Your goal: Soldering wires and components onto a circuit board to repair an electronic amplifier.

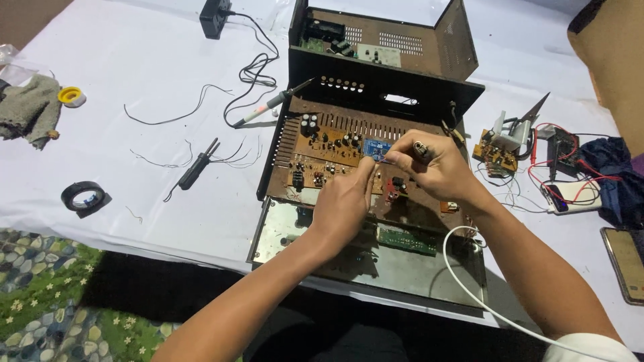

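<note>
An opened metal amplifier chassis [376,87] lies on a white-covered table, with a brown circuit board [322,151] full of small parts tilted out in front. My left hand [342,204] rests on the board with its fingertips pinched near a small blue module [378,149]. My right hand [433,167] meets it from the right, fingers pinched at the same blue module and wrapped around a small metal-tipped tool [421,149]. A green board [406,240] lies on the metal tray [282,231] below.
A soldering iron [272,102] and black tweezers [196,169] lie left of the chassis, with loose wires, a black tape roll [83,196], a solder spool [71,96] and a grey cloth [30,109]. Right: small board [496,155], cutters [530,114], wired module [563,144], phone [625,258].
</note>
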